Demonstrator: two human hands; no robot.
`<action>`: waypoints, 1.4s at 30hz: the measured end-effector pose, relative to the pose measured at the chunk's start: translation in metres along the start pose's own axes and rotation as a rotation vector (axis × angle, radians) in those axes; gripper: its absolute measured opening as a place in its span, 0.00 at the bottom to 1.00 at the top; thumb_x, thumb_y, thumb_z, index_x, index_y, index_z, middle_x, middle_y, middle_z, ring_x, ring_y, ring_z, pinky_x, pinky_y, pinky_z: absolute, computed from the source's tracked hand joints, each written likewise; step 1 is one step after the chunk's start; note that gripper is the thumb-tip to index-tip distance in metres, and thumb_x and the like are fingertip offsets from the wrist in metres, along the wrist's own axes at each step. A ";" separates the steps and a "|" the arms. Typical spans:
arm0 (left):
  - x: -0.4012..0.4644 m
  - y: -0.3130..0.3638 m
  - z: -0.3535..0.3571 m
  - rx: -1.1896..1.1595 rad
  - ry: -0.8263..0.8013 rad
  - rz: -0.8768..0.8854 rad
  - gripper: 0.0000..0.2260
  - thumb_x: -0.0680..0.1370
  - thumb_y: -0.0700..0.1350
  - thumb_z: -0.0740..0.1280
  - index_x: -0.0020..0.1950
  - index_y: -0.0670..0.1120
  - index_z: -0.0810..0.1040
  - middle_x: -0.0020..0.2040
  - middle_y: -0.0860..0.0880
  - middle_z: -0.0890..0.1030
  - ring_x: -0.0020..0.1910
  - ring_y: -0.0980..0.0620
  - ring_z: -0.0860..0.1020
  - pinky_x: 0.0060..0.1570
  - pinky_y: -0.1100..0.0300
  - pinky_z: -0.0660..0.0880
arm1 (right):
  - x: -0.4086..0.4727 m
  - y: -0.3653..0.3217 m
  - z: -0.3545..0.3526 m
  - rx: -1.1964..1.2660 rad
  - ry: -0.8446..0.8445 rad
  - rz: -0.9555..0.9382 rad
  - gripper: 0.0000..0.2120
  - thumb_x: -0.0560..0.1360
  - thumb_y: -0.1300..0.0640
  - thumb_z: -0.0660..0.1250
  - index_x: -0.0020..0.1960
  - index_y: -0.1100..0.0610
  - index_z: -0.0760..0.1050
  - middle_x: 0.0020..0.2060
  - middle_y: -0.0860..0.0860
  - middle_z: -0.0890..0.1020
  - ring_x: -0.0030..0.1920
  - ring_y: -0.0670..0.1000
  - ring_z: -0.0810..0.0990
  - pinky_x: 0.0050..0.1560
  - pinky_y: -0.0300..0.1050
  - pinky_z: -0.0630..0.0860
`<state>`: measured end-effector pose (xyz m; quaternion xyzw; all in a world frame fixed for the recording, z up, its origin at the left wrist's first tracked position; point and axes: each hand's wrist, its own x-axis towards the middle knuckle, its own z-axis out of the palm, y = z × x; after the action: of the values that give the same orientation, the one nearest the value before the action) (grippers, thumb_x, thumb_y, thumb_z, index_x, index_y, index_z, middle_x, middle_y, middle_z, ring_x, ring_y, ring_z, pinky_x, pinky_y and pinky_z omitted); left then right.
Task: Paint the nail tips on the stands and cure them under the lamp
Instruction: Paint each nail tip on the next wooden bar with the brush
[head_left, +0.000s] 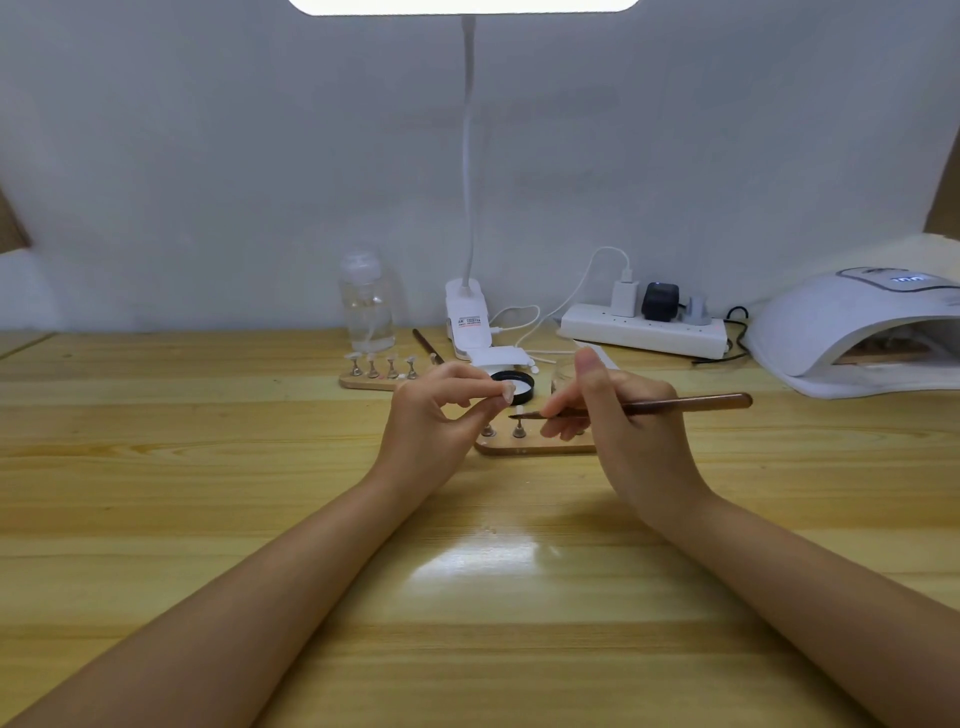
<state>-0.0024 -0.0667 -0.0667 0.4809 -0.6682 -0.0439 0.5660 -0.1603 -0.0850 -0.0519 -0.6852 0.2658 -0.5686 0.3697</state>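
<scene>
The landmark for all positions is the near wooden stand (535, 446), which lies on the tabletop (208, 493) directly beyond the two hands.

**Current state.** The left hand (431, 415) holds one nail tip (508, 391) pinched between thumb and fingertips, raised just above the left end of the near wooden stand. The right hand (618, 415) has its grip clamped on a brush (649, 407), held like a pen; the bristle end points left toward the nail tip and sits just short of it, above the metal holders (518, 430) on the stand. A black-rimmed pot lid (519, 387) lies just behind the stand. A second stand (382, 376) carrying four tips sits behind and to the left. The curing lamp (852, 327) stands well to the right and behind, with a wooden piece visible in its opening.

**Step in hand (judged).** Painting the pinched tip.

**Procedure notes.**
- Keep the left-hand pinch on the tip's edges or base, so that the fingers stay off the surface to be coated.
- Rest both wrists on the tabletop to steady the stroke.
- Draw the bristles along the tip in one direction, with light pressure.
- Seat the coated tip back on a free holder without touching the wet face.
- Move the loaded stand to the curing lamp level; tilting may shed tips.
</scene>
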 end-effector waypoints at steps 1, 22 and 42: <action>0.000 0.000 0.000 0.000 0.003 0.002 0.12 0.69 0.35 0.72 0.49 0.47 0.80 0.39 0.52 0.79 0.38 0.63 0.74 0.40 0.70 0.70 | 0.000 0.000 0.000 0.008 0.013 0.000 0.21 0.71 0.43 0.57 0.33 0.55 0.79 0.25 0.50 0.81 0.29 0.44 0.80 0.33 0.34 0.75; 0.001 -0.002 0.001 0.028 0.012 0.009 0.10 0.69 0.35 0.72 0.48 0.46 0.82 0.38 0.53 0.79 0.38 0.62 0.75 0.41 0.71 0.68 | 0.002 0.001 0.000 -0.049 0.004 -0.064 0.17 0.73 0.46 0.57 0.37 0.53 0.80 0.32 0.47 0.82 0.34 0.42 0.80 0.36 0.32 0.73; 0.000 -0.001 0.001 0.045 0.001 0.009 0.08 0.69 0.36 0.72 0.46 0.44 0.83 0.38 0.52 0.80 0.39 0.64 0.75 0.45 0.65 0.70 | 0.002 0.001 -0.001 0.020 -0.006 -0.005 0.22 0.71 0.43 0.57 0.32 0.58 0.79 0.26 0.53 0.81 0.29 0.47 0.80 0.32 0.36 0.76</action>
<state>-0.0022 -0.0676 -0.0678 0.4904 -0.6709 -0.0259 0.5556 -0.1611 -0.0875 -0.0517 -0.6839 0.2572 -0.5699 0.3760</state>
